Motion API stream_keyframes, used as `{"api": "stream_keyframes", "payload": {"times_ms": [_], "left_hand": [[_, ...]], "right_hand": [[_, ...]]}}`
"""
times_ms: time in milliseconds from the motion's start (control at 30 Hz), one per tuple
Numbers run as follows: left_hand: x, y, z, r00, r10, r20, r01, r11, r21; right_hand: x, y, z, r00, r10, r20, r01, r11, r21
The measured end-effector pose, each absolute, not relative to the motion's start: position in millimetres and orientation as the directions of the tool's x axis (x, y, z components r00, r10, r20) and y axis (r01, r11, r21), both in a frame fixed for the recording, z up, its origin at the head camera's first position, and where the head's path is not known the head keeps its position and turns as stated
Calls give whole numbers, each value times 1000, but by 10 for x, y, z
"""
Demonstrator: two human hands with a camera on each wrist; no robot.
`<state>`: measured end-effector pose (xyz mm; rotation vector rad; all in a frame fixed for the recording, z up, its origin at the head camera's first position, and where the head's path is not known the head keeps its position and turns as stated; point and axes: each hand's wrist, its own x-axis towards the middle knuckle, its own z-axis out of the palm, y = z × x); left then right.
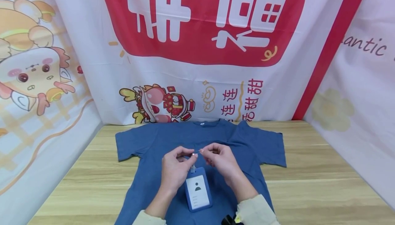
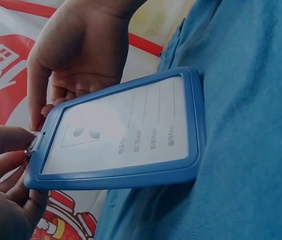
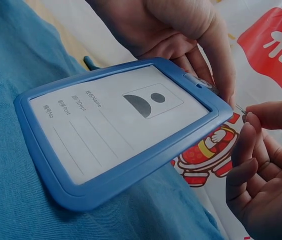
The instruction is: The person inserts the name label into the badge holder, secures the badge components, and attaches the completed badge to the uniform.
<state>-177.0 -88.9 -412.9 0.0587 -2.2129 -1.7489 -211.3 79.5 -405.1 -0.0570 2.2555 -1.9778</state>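
Note:
A blue-framed ID badge holder (image 1: 198,190) with a white card hangs tilted above a blue T-shirt (image 1: 160,180), its lower end close over the cloth. At its top, my left hand (image 1: 175,168) pinches the small metal clip (image 3: 204,82) between thumb and forefinger. With thumb and forefinger my right hand (image 1: 223,160) pinches the end of a thin metal pin (image 3: 240,109) that spans the short gap between both hands. The other fingers of the right hand (image 3: 265,170) are loosely curled. Part of the clip is hidden behind the left fingers.
The T-shirt lies spread flat on a wood-grain table (image 1: 308,170), collar at the far edge, sleeves out to both sides. Printed cloth sheets (image 1: 197,74) hang behind the table and along its sides. A black object (image 1: 229,220) shows beside my right cuff.

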Motion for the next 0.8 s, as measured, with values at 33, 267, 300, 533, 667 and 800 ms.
{"api": "stream_keyframes", "payload": {"times_ms": [33, 267, 300, 533, 667, 800], "left_hand": [[-1767, -888, -4128, -948, -228, 221, 162, 250, 954], [-1770, -879, -4129, -946, -233, 224, 161, 261, 952], [-1770, -879, -4129, -946, -232, 225, 162, 263, 951], [-1777, -879, -4132, -945, -226, 236, 170, 279, 945], [-1770, -881, -4133, -945, -219, 244, 177, 285, 942], [-1761, -884, -4136, -944, -213, 251, 183, 292, 939]], "right_hand": [[-2116, 794, -4051, -989, -121, -83, 67, 133, -989], [-2125, 790, -4049, -989, -119, -90, 74, 127, -989], [-2126, 790, -4048, -989, -119, -90, 74, 129, -989], [-2122, 787, -4055, -990, -118, -78, 63, 132, -989], [-2114, 787, -4063, -991, -118, -62, 46, 131, -990], [-2111, 792, -4071, -991, -121, -50, 34, 131, -991]]}}
